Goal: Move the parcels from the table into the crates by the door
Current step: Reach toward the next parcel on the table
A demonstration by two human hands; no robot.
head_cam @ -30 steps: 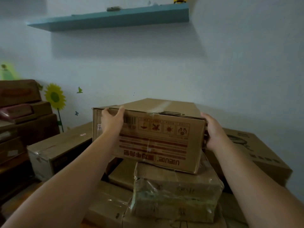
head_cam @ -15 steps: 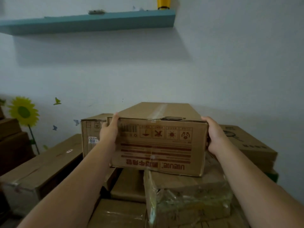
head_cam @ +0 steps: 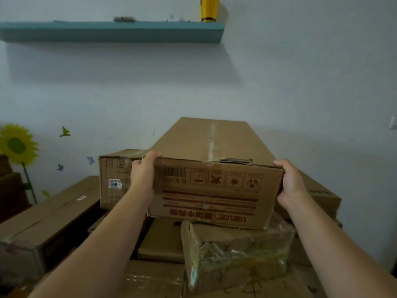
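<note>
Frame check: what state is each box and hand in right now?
Long printed box: closed, taped, print upside down, held at both ends.
Left hand: grips its left end.
Right hand: grips its right end.
Wrapped parcel: sealed in crumpled tape, beneath it.
Stickered box: closed, behind the left hand.

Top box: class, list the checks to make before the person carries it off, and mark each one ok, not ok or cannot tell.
1. Left hand grips the box at its left corner: ok.
2. Right hand grips its right corner: ok.
3. Box right way up: not ok, the print reads upside down.
4. Top front edge intact: not ok, it is torn.
5. Box lifted clear of the taped parcel below: cannot tell.
6. Route to the crates: cannot tell, they are out of view.
</note>
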